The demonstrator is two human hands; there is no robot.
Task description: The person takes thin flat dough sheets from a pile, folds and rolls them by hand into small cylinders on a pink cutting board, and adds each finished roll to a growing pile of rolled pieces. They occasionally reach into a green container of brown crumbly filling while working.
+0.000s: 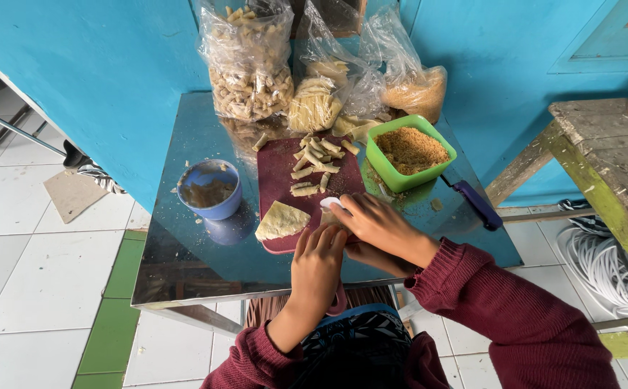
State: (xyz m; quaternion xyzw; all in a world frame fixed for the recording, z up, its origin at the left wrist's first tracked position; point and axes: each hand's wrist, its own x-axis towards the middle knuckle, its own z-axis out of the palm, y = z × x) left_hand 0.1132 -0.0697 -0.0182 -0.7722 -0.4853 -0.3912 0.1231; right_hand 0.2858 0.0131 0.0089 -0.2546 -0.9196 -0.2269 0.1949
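Bags (249, 61), three clear plastic ones, stand at the counter's (184, 252) far edge: left full of pale sticks, middle of yellow strips, right of brown crumbs; one green tub (410, 152) of crumbs; one blue cup (210, 189); one maroon board (285, 173) bearing about ten cut sticks (314, 162) and a pale wedge (281, 220); left hand (317, 263) flat on the board's near edge; right hand (375, 223) pinches a white piece (330, 203) there, fingers together on it.

Steel table (184, 252) lies bare at eight o'clock; blue bowl (210, 189), green tub (408, 153), bags (250, 61) crowd ten to two.
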